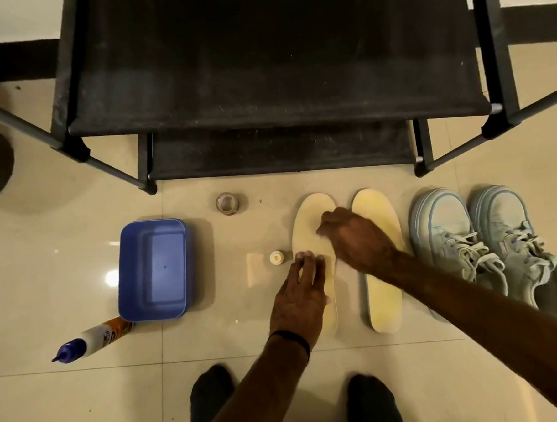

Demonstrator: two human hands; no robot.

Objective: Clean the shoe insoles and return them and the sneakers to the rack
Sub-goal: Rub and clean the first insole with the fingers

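1. Ahead of us stands the black shoe rack point(276, 90), its two fabric shelves bare and dusty, its legs on the tiled floor point(70, 403).
2. Just in front of the rack lies a roll of clear tape point(227, 203). To the left sits a blue tub point(153, 270), and at its near left corner a bottle with a blue nozzle point(92, 339) lies on its side, touching or nearly touching the tub.
3. A small white cap-like piece point(276, 257) stands just left of the left insole point(311, 228), beside a pale flat rectangle point(258, 269) that we cannot identify.
4. Two pale yellow insoles lie side by side on the floor, toes toward the rack; the right insole point(381, 289) is partly crossed by our right forearm.
5. The pair of light blue sneakers point(488, 247) stands right of the insoles, laces loose.
6. Our left hand point(303, 294) lies on the middle of the left insole, fingers straight and pressing it flat, so that grip is wide.
7. Our right hand point(354, 238) rests on the forepart of the same insole with fingers curled; we cannot tell whether that grip holds anything.
8. Our two dark-socked feet point(213, 397) stand at the near edge.
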